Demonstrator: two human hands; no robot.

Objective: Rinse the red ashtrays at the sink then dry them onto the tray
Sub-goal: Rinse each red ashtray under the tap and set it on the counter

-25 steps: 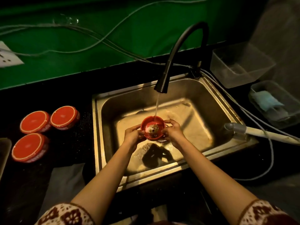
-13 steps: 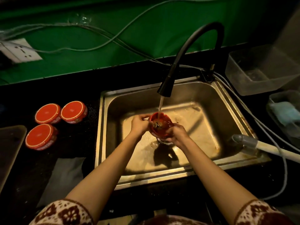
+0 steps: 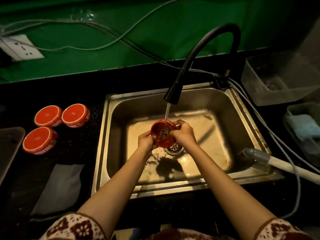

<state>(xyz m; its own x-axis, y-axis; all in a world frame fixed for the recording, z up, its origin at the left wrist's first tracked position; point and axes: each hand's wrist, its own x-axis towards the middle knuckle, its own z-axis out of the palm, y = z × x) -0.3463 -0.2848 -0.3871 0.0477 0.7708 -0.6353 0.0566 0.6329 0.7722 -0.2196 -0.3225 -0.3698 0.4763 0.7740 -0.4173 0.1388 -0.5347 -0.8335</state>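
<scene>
Red ashtray (image 3: 161, 134), tilted beneath the tap (image 3: 171, 96) and its stream (image 3: 167, 112), is being held by both grips: left grip (image 3: 145, 142) clasping its near rim, right grip (image 3: 184, 134) curling over its far rim. Wetting is probably slicking the hold, risking a drop onto the drain (image 3: 174, 148) just below the grips.

The faucet (image 3: 199, 54) arches over the sink (image 3: 242, 108), basin open rightward.

Red ashtrays (image 3: 48, 115) (image 3: 75, 115) (image 3: 39, 140) (image 3: 161, 134): four, three on the left bench (image 3: 78, 153), one held
Hands: two, left hand (image 3: 146, 142), right hand (image 3: 184, 131)
Sink (image 3: 190, 185): one
Tap (image 3: 173, 94): one
Clear tubs (image 3: 277, 78) (image 3: 304, 129): two, right
Cloth (image 3: 58, 187): one, near left
Tray (image 3: 8, 146): one, left edge
</scene>
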